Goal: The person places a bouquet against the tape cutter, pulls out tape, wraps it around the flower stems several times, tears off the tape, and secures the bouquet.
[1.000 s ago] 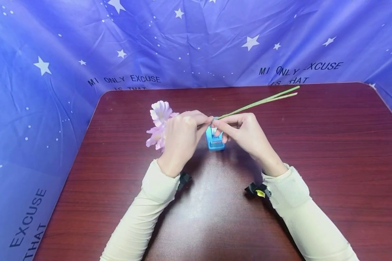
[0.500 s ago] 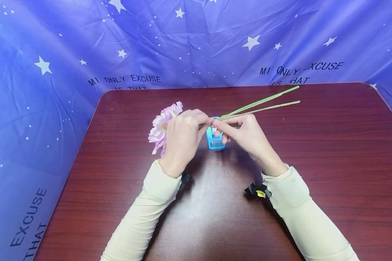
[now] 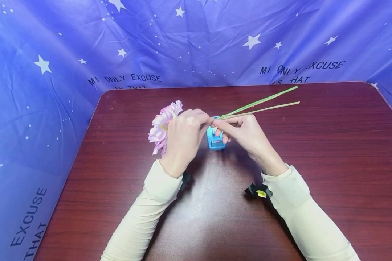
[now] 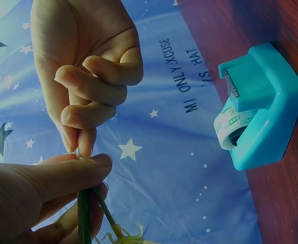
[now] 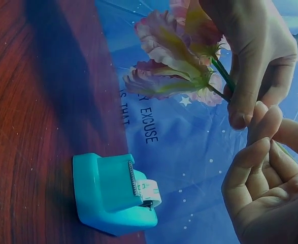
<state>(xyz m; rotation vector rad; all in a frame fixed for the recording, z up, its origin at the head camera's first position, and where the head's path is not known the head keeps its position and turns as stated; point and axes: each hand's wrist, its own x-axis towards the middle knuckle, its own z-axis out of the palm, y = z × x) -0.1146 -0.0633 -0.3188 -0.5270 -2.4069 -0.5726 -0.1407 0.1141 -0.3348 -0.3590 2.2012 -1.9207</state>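
Pink-lilac artificial flowers (image 3: 158, 128) stick out to the left of my left hand (image 3: 184, 136), which pinches their green stems (image 4: 84, 216) between thumb and fingers. Fingertip to fingertip with it, my right hand (image 3: 248, 136) pinches the stems (image 3: 264, 99) just beyond the left thumb. Their long ends fan out to the upper right, past my right index finger. What lies right between the fingertips is mostly covered. Below both hands a blue tape dispenser (image 3: 216, 144) stands on the table; its tape roll (image 4: 232, 129) shows in the left wrist view.
The dark red wooden table (image 3: 330, 152) reaches back to a blue curtain (image 3: 196, 43) with white stars and black lettering. Dark wrist cameras (image 3: 258, 190) sit at the sleeve cuffs.
Over the second, the flower heads have turned and bunched together, and one stem end has spread downward away from the others. Both hands have stayed nearly in place.
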